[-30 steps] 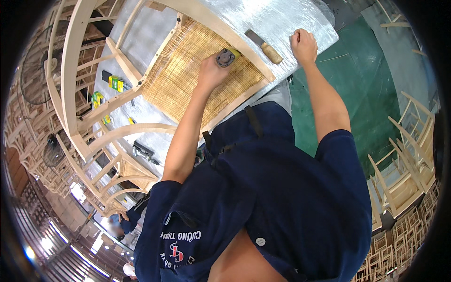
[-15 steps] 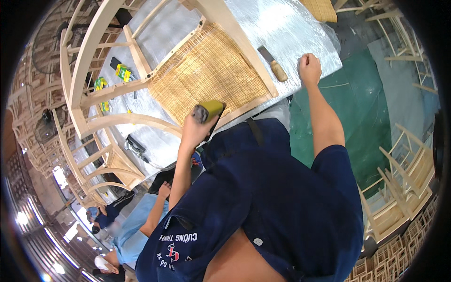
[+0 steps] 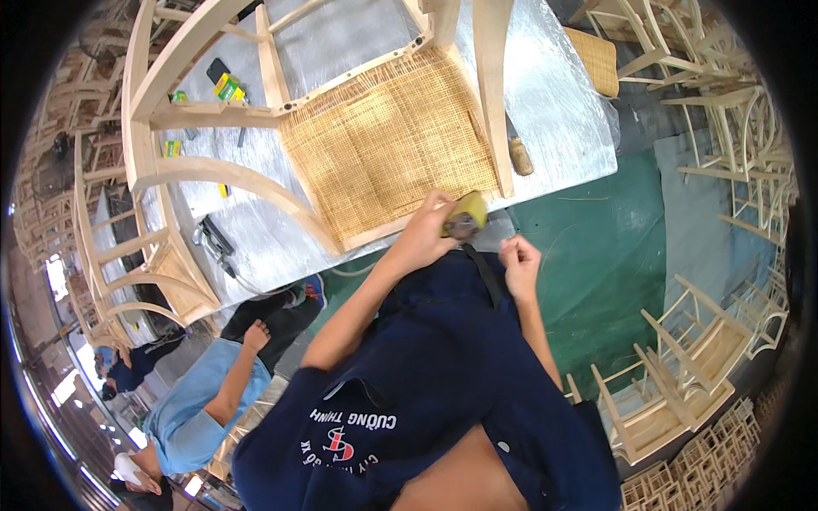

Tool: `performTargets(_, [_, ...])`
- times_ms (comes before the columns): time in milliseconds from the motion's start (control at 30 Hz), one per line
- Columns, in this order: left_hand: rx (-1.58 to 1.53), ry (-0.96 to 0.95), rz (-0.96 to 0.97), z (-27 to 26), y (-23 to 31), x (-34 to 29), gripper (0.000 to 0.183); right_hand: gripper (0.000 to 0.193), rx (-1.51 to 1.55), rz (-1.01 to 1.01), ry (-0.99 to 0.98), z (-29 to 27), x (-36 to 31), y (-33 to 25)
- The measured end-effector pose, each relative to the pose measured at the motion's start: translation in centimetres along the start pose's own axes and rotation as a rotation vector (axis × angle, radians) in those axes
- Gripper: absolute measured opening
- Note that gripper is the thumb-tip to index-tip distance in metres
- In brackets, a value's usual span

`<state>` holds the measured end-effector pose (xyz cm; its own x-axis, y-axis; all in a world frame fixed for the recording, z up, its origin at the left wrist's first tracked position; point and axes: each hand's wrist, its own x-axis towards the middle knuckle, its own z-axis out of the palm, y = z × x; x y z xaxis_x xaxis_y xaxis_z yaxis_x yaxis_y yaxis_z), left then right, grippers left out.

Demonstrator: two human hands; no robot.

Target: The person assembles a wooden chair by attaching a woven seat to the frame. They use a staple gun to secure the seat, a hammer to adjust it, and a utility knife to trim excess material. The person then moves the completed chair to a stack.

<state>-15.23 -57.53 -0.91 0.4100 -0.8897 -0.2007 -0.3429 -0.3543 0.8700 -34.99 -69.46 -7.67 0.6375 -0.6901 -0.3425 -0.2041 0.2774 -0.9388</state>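
Note:
My left hand (image 3: pixel 423 230) is wrapped round a yellow-olive cylindrical tool (image 3: pixel 467 215) with a dark round end, at the near edge of a chair seat; its exact kind is not clear. Woven cane webbing (image 3: pixel 392 136) covers the opening of the pale wooden chair frame (image 3: pixel 285 203), which lies on the table. My right hand (image 3: pixel 520 255) is closed in front of my waist, just off the table's edge. Whatever its curled fingers hold, if anything, is hidden. A chisel-like blade with a wooden handle (image 3: pixel 521 157) rests on the table, partly behind a chair leg.
Plastic film wraps the table (image 3: pixel 562 128). On its left lie a yellow-green box (image 3: pixel 228 87) and a black-and-silver air tool (image 3: pixel 213 243) with a hose. More cane (image 3: pixel 596 64) is at the far right. Chair frames (image 3: pixel 682 366) stand around. A person in light blue (image 3: pixel 204 400) is nearby at left.
My right hand has left the tabletop and come toward my waist. My left hand has moved right along the seat edge with the yellow-olive tool. The view has shifted too.

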Motion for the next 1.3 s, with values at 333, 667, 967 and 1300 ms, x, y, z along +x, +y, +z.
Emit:
performTargets(333, [-0.17,-0.27,0.4,10.2,7.8,7.7,0.037,0.049,0.153,-0.033,0.317,-4.9,0.2,-6.2])
performTargets(667, [-0.062,-0.018,0.549,11.0,11.5,12.3,0.037,0.05,-0.002,-0.113,0.293,-11.2,10.7,-13.6])
performTargets(967, [0.091,0.069,-0.017,4.7,3.1,4.6,0.026,0.081,-0.933,-0.538,-0.013,-7.9,32.5,-12.0])
performTargets(1300, [-0.173,0.775,-0.535,4.0,1.6,-7.6,0.025,0.091,-1.375,-0.281,-0.112,-1.1,32.6,-7.4])
